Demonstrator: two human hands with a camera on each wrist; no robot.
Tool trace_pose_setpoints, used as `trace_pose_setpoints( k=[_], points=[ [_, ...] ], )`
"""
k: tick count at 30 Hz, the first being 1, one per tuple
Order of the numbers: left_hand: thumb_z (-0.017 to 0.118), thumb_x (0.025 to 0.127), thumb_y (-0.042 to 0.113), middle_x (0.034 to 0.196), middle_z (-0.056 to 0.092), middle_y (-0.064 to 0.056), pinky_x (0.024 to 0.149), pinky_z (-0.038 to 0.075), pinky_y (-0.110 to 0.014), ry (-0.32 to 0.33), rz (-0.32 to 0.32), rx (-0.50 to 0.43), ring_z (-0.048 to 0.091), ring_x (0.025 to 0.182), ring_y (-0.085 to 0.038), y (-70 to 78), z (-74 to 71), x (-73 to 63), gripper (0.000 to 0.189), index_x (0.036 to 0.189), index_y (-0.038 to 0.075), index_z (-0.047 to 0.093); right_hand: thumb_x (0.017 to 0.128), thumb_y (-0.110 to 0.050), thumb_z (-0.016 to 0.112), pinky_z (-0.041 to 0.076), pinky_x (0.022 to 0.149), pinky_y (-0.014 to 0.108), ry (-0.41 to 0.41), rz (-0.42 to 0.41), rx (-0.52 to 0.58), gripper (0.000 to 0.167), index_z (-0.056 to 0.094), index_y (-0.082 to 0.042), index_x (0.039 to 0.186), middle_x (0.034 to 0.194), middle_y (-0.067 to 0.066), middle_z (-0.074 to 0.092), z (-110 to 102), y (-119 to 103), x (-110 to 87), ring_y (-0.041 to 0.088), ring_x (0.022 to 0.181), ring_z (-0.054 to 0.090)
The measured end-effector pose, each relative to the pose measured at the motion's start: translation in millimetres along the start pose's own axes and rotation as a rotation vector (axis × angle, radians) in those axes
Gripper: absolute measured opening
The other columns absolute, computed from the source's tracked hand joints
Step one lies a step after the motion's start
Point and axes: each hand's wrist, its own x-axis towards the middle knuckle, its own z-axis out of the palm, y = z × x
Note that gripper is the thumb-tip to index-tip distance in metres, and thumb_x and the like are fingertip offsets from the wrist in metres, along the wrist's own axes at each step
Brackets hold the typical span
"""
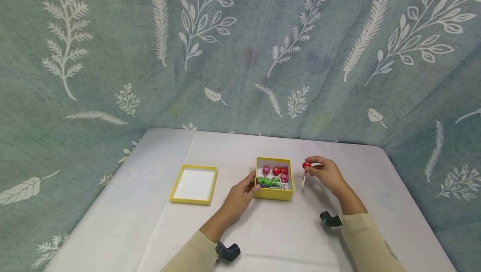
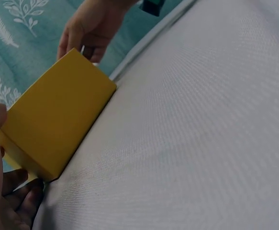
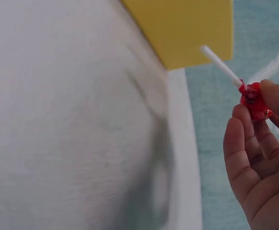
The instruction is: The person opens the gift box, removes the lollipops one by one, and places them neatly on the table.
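The person's right grip [image 1: 326,172] pinches a red lollipop [image 1: 306,165] by its wrapped head, stick pointing down, just beside the yellow box [image 1: 273,194] on the side toward the bench's [image 1: 278,230] right edge, while the left grip [image 1: 239,196] holds the box's left side. The box stands nearer the bench's far edge with other lollipops [image 1: 266,170] inside, its lid [image 1: 193,185] lying apart, toward the far left corner. The step in hand seems to be moving one lollipop, into or out of the box cannot be told; the next move likely calls for a steady box and a controlled release.
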Motion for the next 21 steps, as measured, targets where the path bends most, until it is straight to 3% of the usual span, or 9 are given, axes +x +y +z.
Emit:
trace_pose_setpoints(
  k=[5, 14, 21],
  points=[
    [0.049, 0.1, 0.047, 0.147, 0.044, -0.008, 0.104, 0.038, -0.043, -0.007, -0.002, 0.027, 0.052, 0.125, -0.025, 0.8, 0.2, 0.7, 0.062, 0.154, 0.023, 0.029, 0.091, -0.009, 0.069, 0.053, 0.08, 0.033, -0.008, 0.01, 0.024, 0.039, 0.058, 0.005, 0.126, 0.111, 0.018, 0.068, 2.1, 5.7, 4.2, 0.019, 0.093, 0.066],
    [0.049, 0.1, 0.046, 0.147, 0.045, -0.007, 0.105, 0.038, -0.042, 0.004, -0.007, 0.038, 0.054, 0.122, -0.024, -0.2, 0.9, 1.1, 0.062, 0.154, 0.021, 0.031, 0.091, -0.008, 0.069, 0.054, 0.077, 0.035, -0.012, 0.04, -0.006, 0.037, 0.06, 0.003, 0.125, 0.112, 0.017, 0.068, 6.3, 14.3, 13.8, 0.021, 0.094, 0.065],
    [0.05, 0.1, 0.045, 0.147, 0.044, -0.007, 0.104, 0.038, -0.042, 0.008, -0.006, 0.019, 0.054, 0.122, -0.024, 1.5, 1.0, -1.0, 0.062, 0.153, 0.02, 0.032, 0.091, -0.01, 0.069, 0.054, 0.074, 0.032, -0.021, 0.076, -0.092, 0.034, 0.063, 0.0, 0.123, 0.113, 0.013, 0.067, 6.2, 21.3, 21.0, 0.021, 0.093, 0.063]
  ],
)
